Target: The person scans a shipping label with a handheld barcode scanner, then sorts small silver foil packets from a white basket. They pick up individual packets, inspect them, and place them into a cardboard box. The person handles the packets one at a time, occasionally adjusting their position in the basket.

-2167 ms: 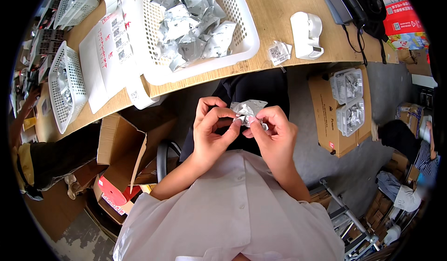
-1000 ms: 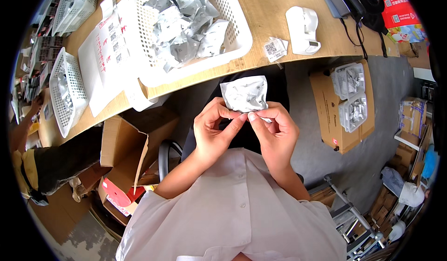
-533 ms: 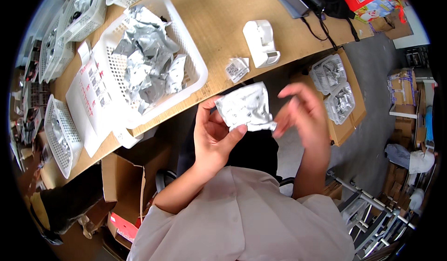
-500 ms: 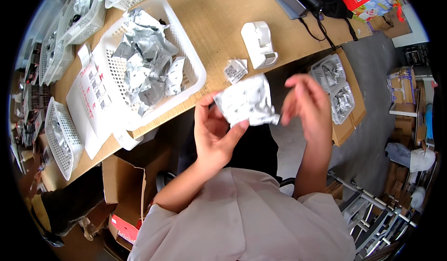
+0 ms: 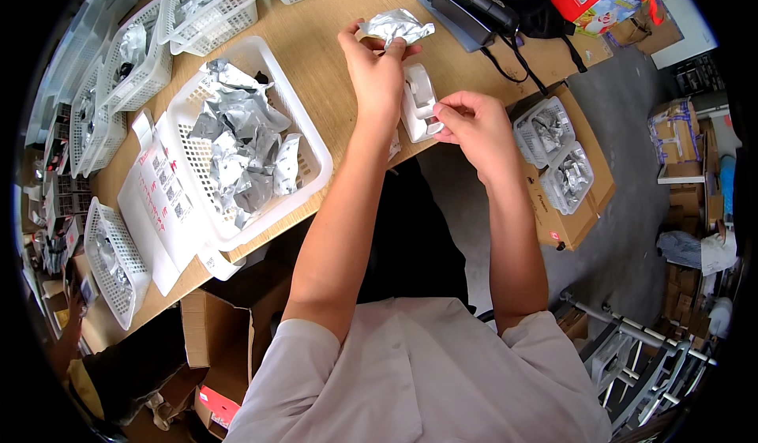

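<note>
My left hand (image 5: pixel 377 72) is raised over the table and closed on a crumpled silver foil bag (image 5: pixel 397 26), pinched between thumb and fingers. Just below the bag stands a white tape dispenser (image 5: pixel 418 99) near the table's edge, partly covered by my hands. At its front end my right hand (image 5: pixel 477 131) has thumb and fingertips pressed together; whatever they pinch is too small to make out. A small label piece (image 5: pixel 394 144) shows beside my left forearm, mostly hidden.
Left of my arms, a white basket (image 5: pixel 316 155) holds several silver foil bags, beside a written paper sheet (image 5: pixel 150 206). More baskets (image 5: pixel 213 36) line the far left. A dark device (image 5: pixel 474 5) with straps lies at the back. On the right, a cardboard box (image 5: pixel 553 226) contains two small baskets.
My left hand has carried the foil bag forward, from in front of me to beyond the tape dispenser. My right hand has moved left and forward to the dispenser, its fingers closing.
</note>
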A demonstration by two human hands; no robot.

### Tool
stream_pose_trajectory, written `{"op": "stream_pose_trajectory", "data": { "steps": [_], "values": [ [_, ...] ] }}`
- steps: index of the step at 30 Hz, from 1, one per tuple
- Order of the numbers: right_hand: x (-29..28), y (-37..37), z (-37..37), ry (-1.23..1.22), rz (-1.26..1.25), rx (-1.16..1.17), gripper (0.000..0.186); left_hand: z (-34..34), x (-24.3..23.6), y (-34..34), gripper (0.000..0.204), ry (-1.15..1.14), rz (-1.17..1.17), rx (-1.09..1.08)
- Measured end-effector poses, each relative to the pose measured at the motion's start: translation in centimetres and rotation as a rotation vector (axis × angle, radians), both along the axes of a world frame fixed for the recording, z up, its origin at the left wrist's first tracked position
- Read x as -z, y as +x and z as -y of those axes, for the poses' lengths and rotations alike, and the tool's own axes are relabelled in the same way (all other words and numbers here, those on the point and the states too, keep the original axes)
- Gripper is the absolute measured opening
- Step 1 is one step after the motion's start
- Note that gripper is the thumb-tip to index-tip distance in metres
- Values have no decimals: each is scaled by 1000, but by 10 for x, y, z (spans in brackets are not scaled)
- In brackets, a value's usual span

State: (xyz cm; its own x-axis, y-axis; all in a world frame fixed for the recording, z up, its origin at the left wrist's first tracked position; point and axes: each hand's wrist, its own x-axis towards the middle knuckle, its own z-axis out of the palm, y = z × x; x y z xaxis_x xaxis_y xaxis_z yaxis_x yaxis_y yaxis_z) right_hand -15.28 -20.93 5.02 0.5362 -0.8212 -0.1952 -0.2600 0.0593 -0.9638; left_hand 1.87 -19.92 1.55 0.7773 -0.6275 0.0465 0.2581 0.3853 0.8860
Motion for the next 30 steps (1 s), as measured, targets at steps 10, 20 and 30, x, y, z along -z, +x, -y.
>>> {"op": "stream_pose_trajectory", "data": {
  "steps": [10,20,30],
  "values": [
    [14,-43,-26,163,183,-30,17,8,17,7,65,105,64,70],
    [55,-47,-32,-444,-291,94,9,8,20,7,65,78,85,39],
    [-45,-60,-42,-230,480,85,15,-26,-37,-30,72,71,501,-106]
  ]
}}
